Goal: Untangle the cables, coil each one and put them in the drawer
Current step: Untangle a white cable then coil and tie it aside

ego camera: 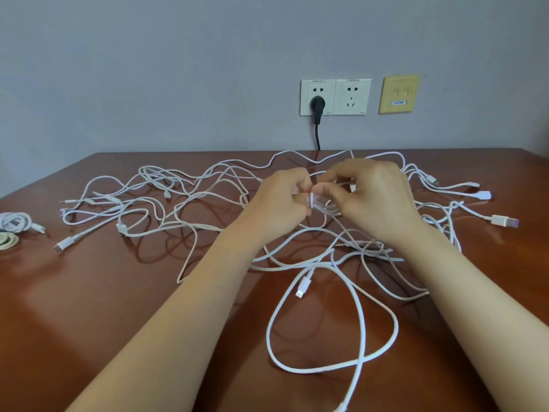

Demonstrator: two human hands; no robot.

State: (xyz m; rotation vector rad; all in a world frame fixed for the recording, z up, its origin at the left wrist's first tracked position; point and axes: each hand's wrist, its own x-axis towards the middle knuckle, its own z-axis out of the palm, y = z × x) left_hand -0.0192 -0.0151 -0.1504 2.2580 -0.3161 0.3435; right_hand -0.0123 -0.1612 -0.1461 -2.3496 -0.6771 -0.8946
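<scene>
Cables, thin, white and all tangled [303, 284], lay spread over the shiny brown wooden table [118, 307]. In the head view, the left hand [282, 197] and the right hand [377, 197] both pinched one small white cable bit [315, 200] in the middle. A hard pull could make the knots tighter, or drag plugs off the table. No drawer showed.

Setting: you sat at a glossy reddish-brown wooden desk [89, 307] that stood against a plain grey wall [148, 69]. Two white power sockets [352, 96], the left one holding a black plug [317, 104], and a yellowed data faceplate [399, 94] beside them suggested an office or a home study.
</scene>
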